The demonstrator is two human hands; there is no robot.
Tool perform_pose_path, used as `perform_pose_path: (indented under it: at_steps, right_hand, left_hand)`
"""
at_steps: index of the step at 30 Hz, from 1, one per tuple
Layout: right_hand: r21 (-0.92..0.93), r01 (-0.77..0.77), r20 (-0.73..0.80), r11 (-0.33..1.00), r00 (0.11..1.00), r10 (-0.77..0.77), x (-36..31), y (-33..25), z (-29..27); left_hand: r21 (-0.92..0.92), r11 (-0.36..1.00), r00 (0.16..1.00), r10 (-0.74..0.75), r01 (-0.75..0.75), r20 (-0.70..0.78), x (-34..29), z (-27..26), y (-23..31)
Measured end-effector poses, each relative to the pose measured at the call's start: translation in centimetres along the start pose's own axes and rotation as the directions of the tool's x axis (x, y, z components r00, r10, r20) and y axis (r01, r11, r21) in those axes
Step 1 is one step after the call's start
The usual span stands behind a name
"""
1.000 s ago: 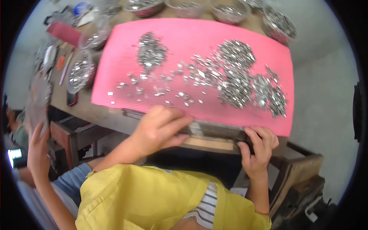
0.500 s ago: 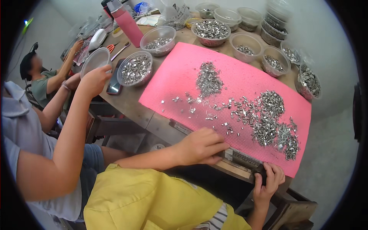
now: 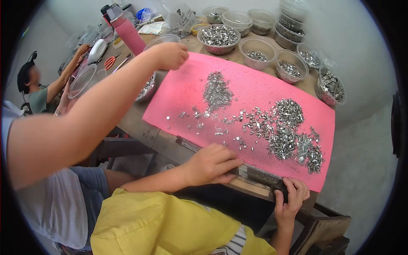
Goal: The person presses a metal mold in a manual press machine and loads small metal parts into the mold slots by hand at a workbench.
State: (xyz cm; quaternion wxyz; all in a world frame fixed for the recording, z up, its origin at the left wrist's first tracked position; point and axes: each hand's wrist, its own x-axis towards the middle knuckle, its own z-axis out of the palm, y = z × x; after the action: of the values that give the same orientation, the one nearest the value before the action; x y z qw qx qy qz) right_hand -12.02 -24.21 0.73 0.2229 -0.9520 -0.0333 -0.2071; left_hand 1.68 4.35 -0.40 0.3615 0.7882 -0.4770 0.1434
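Both my hands are at the near edge of a pink mat (image 3: 187, 97), closed on the two ends of a narrow dark bar (image 3: 261, 175). My left hand (image 3: 212, 165) pinches its left end, where a pale piece shows. At its right end, the fingers of my right hand (image 3: 293, 194) curl over a dark block. A pale wooden strip (image 3: 250, 187) lies along the bar's near side. Beyond my hands on the mat are heaps of small shiny metal pieces (image 3: 281, 143) and a pile of thin metal pins (image 3: 217, 90), with loose pieces scattered between.
A co-worker's arm (image 3: 106, 106) stretches over the mat's far left corner. Tubs of metal pieces (image 3: 218, 37) line the back, with stacked tubs (image 3: 290, 32) at the back right. A pink bottle (image 3: 127, 32), orange-handled scissors (image 3: 110, 62) and another person (image 3: 36, 85) are at the left.
The co-worker's hand has left the clear container at the left and swung right to the mat's far corner. The view has shifted slightly; my hands keep their hold on the bar.
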Motion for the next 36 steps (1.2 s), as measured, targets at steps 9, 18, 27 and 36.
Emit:
perform_pose_path:
  at_steps: [9, 18, 27, 36]
  right_hand:
    - [0.014, -0.003, -0.009, 1.000, 1.000, 0.003, 0.0, 0.2, 0.0]
    - [0.024, -0.013, -0.024, 1.000, 1.000, 0.014, -0.3, 0.1, 0.3]
    - [0.028, -0.026, -0.018, 0.999, 0.999, 0.027, -0.4, -0.1, 0.2]
    - [0.032, -0.019, -0.012, 0.999, 1.000, 0.019, -0.2, 0.2, 0.4]
  left_hand:
    - [-0.929, -0.253, 0.678, -0.636, 0.270, 0.370, 1.7, -5.8, -3.7]
    - [-0.876, -0.401, 0.665, -0.581, 0.268, 0.469, 1.5, -5.0, -3.6]
    - [-0.865, -0.436, 0.677, -0.561, 0.249, 0.477, 1.3, -4.7, -2.3]
    - [-0.956, -0.111, 0.957, -0.076, 0.270, 0.279, 2.9, -6.2, 3.6]
